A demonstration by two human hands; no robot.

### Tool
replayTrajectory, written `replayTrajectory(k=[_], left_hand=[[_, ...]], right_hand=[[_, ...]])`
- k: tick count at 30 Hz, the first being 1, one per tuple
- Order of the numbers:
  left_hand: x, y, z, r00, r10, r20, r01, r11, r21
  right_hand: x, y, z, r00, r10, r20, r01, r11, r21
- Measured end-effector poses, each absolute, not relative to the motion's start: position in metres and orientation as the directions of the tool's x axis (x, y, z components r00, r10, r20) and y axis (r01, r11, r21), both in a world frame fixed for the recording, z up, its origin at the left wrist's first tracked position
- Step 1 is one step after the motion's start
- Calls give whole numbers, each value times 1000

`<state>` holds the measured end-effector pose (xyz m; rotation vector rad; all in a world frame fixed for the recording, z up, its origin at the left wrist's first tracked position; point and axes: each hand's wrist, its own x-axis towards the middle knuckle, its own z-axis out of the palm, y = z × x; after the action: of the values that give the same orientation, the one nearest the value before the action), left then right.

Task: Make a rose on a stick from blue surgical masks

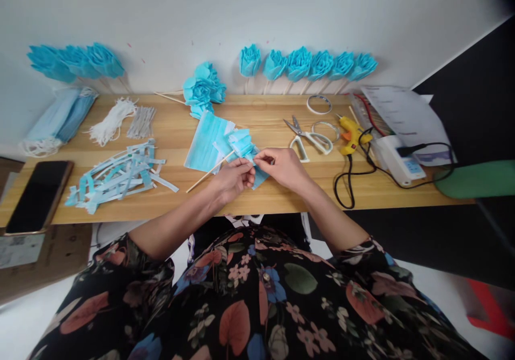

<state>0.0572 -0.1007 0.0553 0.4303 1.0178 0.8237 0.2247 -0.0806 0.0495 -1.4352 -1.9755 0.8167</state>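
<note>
My left hand (235,177) and my right hand (281,166) meet over the front middle of the wooden table (265,196). Both pinch a piece of light blue mask fabric (257,175) rolled onto a thin wooden stick (207,173). The stick slants down to the left from the hands. The rolled blue bud (242,142) sits just above my fingers. A flat blue mask sheet (207,140) lies behind the hands.
Finished blue fabric roses (308,64) lean on the wall; more lie at the back middle (203,87) and far left (76,60). Cut blue strips (118,175), white ear loops (110,119), stacked masks (60,116), a phone (39,195), scissors (309,137), tape rolls (319,104), a yellow glue gun (351,133) with a black cord.
</note>
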Motion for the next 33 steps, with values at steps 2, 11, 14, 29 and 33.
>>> replayTrajectory(k=[2, 11, 14, 29, 33], left_hand=[[57, -101, 54, 272, 774, -571, -399, 631, 665], [57, -100, 51, 279, 769, -575, -412, 637, 652], [57, -101, 52, 271, 768, -581, -419, 637, 647], [56, -99, 58, 279, 725, -630, -419, 682, 599], [56, -99, 58, 275, 722, -634, -394, 687, 611]], right_hand=[[224, -81, 50, -276, 956, 98, 629, 257, -734], [219, -90, 51, -361, 895, 263, 760, 446, -472], [221, -89, 46, -323, 910, 259, 723, 414, -554], [238, -79, 38, -164, 965, -205, 192, -173, -966], [229, -72, 35, -211, 946, -246, 30, -245, -969]])
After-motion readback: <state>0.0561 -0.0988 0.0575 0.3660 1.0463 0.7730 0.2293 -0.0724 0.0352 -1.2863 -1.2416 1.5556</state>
